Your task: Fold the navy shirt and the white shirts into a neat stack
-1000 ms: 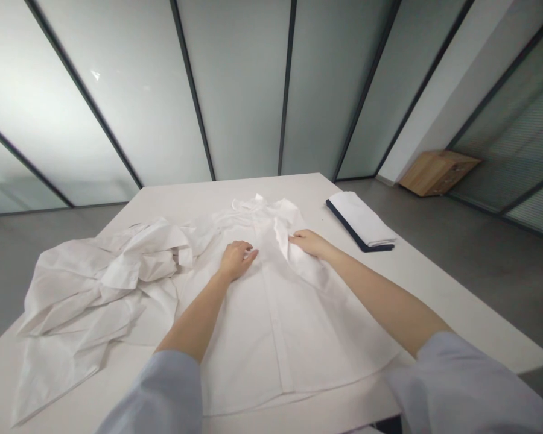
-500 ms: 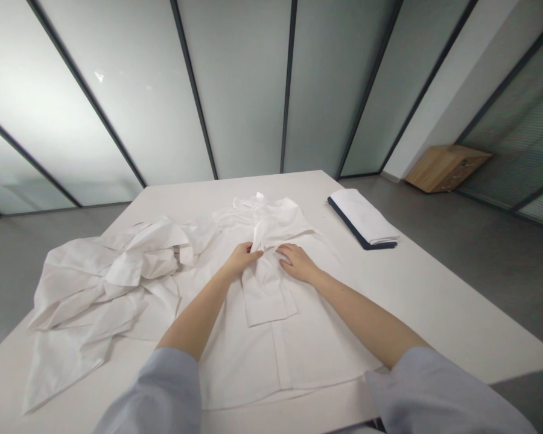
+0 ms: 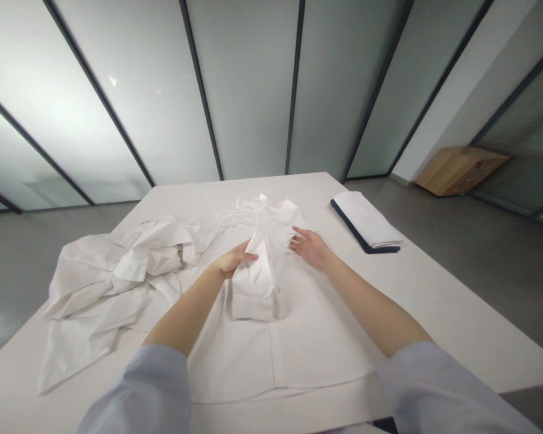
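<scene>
A white shirt (image 3: 317, 337) lies spread on the table, its collar end away from me and its hem near me. Over its middle, a sleeve (image 3: 256, 298) is partly lifted, with the cuff end hanging toward me. My left hand (image 3: 235, 260) pinches this sleeve at its left edge, thumb on top and fingers behind the cloth. On the other side, my right hand (image 3: 311, 246) is open, fingers apart and pointing left, close to the shirt's upper right part. Whether its fingertips touch the fabric I cannot tell.
A crumpled heap of white cloth (image 3: 117, 277) covers the left of the white table (image 3: 434, 325). Folded white and dark navy garments (image 3: 366, 220) are stacked at the right edge. Beyond stand frosted glass panels (image 3: 248, 90) and a wooden cabinet (image 3: 457, 172) on the floor.
My left hand has moved slightly left and lifted the sleeve. My right hand has let go of the cloth, moved right and opened. The view has shifted a little.
</scene>
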The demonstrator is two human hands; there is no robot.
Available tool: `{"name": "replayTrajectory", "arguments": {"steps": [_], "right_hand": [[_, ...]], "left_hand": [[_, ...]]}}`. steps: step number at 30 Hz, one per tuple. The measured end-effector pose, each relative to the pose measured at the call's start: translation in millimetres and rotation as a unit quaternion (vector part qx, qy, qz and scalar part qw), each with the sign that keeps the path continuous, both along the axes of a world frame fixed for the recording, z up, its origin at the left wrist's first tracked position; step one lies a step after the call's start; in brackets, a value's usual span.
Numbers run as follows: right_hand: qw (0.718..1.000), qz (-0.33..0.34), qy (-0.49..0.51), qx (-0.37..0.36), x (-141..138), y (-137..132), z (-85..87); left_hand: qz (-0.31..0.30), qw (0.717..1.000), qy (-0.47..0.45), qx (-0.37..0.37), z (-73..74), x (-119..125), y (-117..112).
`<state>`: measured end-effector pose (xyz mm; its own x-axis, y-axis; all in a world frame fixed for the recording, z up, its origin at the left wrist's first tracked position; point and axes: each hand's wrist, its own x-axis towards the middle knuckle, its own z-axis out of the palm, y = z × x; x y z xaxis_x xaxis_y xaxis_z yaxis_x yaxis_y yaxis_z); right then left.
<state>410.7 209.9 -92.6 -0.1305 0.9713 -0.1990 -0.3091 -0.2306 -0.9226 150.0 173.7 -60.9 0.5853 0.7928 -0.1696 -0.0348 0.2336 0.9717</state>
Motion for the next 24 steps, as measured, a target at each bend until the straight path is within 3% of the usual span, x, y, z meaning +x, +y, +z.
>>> {"name": "replayTrajectory", "arguments": {"steps": [3,7,11,13,17,20,22,24], "right_hand": [[0.999,-0.049,-0.024,0.004,-2.8,12.2,6.9],[0.98,-0.196,-0.024,0.019,7.4,30.4,7.5],[0.964,-0.265,-0.03,0.017,24.5,35.7,2.8],[0.963,-0.264,-0.053,0.005,29.5,32.2,-0.9],[0.96,-0.251,-0.122,-0.013,34.2,18.8,-9.1],[0.961,-0.166,-0.218,-0.013,39.5,8.5,-12.0],[0.936,-0.077,-0.344,0.001,44.7,3.6,-11.2],[0.866,-0.011,-0.499,0.04,49.6,0.7,-9.1]], "left_hand": [[0.01,1.0,0.013,-0.026,0.8,-3.4,5.6],[0.052,0.994,0.068,-0.065,-0.3,-28.0,11.4],[0.004,0.987,0.135,-0.092,0.0,-53.5,1.1],[0.012,0.988,0.133,-0.082,-0.2,-59.9,-7.5],[0.113,0.987,0.104,-0.038,-1.9,-71.7,-20.9],[0.111,0.983,0.141,-0.035,-3.7,-90.1,-29.3],[0.062,0.979,0.191,-0.041,-4.9,-106.0,-36.2],[-0.002,0.968,0.249,-0.045,-5.7,-120.9,-42.8]]}}
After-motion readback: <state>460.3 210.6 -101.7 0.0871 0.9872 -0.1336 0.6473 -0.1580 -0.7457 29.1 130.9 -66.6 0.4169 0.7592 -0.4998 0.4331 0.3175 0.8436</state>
